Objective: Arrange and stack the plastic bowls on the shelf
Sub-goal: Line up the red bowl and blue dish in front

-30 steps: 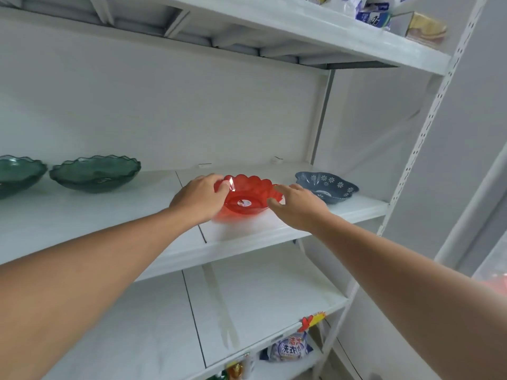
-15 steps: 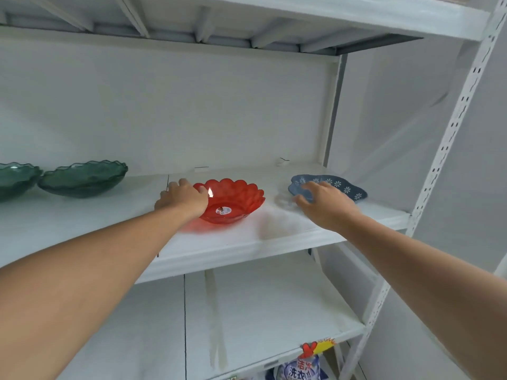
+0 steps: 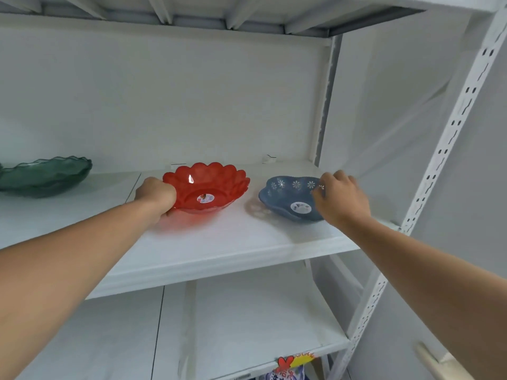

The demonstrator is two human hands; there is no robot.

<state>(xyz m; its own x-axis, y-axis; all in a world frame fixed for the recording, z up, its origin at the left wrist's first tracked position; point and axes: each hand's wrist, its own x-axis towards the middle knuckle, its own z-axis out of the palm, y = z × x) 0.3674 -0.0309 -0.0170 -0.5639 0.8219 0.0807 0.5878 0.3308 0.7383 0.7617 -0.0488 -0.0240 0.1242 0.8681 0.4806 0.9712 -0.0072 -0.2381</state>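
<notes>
The red bowl (image 3: 206,188) was seen on the shelf (image 3: 219,242); its left rim was pinched by the left hand (image 3: 155,198); just right of the red bowl lay the blue bowl (image 3: 293,198), its right rim pinched in the right hand's (image 3: 341,197) grip, fingers blurred; a one-sided lift could tip either bowl; the green bowl (image 3: 45,175) stood well left of it.

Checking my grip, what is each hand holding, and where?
Left hand grips the red bowl by its left rim. Right hand is at the blue bowl's right rim; grip unclear.
</notes>
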